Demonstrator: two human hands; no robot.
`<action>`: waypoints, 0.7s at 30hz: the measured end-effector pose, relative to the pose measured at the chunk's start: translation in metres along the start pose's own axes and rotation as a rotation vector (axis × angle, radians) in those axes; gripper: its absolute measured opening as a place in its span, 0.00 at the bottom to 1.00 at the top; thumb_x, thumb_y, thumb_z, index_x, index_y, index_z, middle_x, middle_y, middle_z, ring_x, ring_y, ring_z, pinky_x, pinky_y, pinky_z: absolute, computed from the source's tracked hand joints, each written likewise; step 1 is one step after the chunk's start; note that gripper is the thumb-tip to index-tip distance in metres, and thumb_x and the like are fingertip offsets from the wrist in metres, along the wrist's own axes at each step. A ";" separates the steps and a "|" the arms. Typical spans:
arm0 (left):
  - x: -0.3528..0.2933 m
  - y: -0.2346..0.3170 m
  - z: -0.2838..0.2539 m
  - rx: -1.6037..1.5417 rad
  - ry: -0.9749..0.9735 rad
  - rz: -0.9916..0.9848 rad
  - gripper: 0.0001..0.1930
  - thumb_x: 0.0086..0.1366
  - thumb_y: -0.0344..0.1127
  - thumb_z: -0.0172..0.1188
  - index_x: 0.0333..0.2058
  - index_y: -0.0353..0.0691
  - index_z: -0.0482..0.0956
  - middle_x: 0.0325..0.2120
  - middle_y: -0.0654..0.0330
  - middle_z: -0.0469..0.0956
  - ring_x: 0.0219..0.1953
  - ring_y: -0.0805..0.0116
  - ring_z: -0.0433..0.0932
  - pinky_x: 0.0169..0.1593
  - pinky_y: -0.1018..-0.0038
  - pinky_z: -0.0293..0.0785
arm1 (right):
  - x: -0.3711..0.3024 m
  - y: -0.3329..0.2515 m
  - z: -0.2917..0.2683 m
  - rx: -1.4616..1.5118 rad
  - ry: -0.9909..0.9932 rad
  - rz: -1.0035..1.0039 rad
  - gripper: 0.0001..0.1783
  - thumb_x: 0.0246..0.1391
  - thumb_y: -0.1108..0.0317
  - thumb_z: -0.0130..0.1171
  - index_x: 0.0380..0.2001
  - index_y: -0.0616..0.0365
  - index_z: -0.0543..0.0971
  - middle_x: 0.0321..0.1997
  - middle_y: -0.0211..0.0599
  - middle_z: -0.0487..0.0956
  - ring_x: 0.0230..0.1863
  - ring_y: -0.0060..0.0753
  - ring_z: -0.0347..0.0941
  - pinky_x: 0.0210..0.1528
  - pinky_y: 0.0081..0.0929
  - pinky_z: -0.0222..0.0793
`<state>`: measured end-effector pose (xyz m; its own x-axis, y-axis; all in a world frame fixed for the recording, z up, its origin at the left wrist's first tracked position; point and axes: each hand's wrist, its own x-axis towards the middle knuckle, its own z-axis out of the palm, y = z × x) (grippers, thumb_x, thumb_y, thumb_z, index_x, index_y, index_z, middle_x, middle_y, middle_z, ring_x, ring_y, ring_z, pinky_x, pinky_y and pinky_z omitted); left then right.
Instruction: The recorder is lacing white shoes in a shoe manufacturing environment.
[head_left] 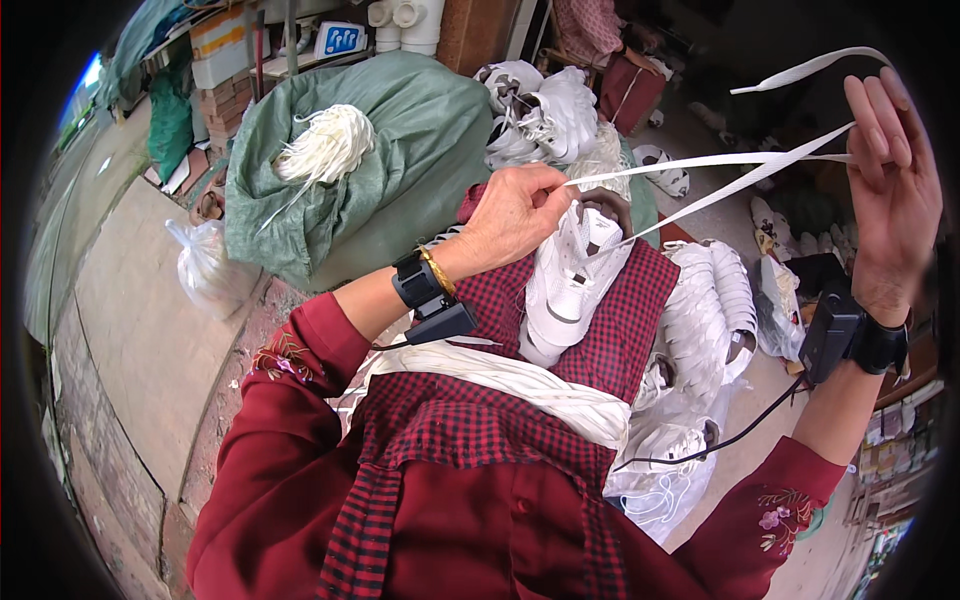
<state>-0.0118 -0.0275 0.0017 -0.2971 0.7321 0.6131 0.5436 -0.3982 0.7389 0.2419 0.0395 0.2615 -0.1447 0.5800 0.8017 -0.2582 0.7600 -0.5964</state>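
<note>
White mesh-looking sneaker (575,270) sitting on the person's lap, just above the middle of the frame, toe pointing down at the wearer and heel away, resting on a red-and-black checked apron (490,300). Left hand (512,215) is right beside the shoe's collar, thumb and forefinger pinched on a flat white shoelace (680,168). Right hand (888,165) is way up at the upper right of the frame, fingers raised and loosely bent, with lace strands running to it and a loose end curling out above; honestly can't tell how firmly it's gripping or whether the lace just hooks around the fingers. Strands between shoe and hand look pretty taut. My guess on handling: the shoe's light, upper soft and easy to squash, sole springier and stiffer, so I'd steady it by the sole edge or the heel collar, not by the thin tongue. Lace looks limp, light and maybe a bit slick, tough enough to pull but keen to twist, so pinch it flat near the eyelets or close to the tip. There's also a fat bundle of white laces (500,388) across the lap mid-frame, a tangle of cream laces (335,142) on a green sack (415,110) upper left, and more white shoes (705,305) right of centre.
</note>
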 end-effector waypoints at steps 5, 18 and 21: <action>0.001 -0.002 -0.004 -0.183 -0.003 -0.166 0.14 0.74 0.35 0.52 0.41 0.29 0.83 0.28 0.60 0.81 0.26 0.78 0.78 0.30 0.79 0.77 | 0.006 0.015 -0.019 0.255 -0.578 -0.037 0.17 0.75 0.62 0.37 0.55 0.61 0.68 0.34 0.24 0.69 0.28 0.14 0.60 0.29 0.09 0.54; -0.014 -0.097 -0.090 -0.959 0.456 -0.656 0.10 0.73 0.26 0.40 0.47 0.31 0.68 0.45 0.41 0.80 0.40 0.60 0.84 0.42 0.71 0.84 | -0.005 0.153 -0.210 0.286 0.003 0.468 0.11 0.73 0.65 0.40 0.34 0.54 0.67 0.26 0.26 0.61 0.30 0.20 0.60 0.19 0.14 0.50; -0.008 -0.077 -0.101 -0.870 0.512 -0.678 0.11 0.75 0.29 0.39 0.47 0.29 0.67 0.44 0.42 0.80 0.43 0.58 0.83 0.44 0.71 0.83 | -0.023 0.174 -0.232 0.279 0.085 0.507 0.11 0.72 0.64 0.42 0.33 0.54 0.69 0.27 0.26 0.65 0.31 0.20 0.64 0.20 0.14 0.52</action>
<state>-0.1303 -0.0585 -0.0318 -0.6992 0.7109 -0.0761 -0.4919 -0.4011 0.7727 0.4221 0.2263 0.1296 -0.2416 0.8815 0.4056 -0.4199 0.2819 -0.8627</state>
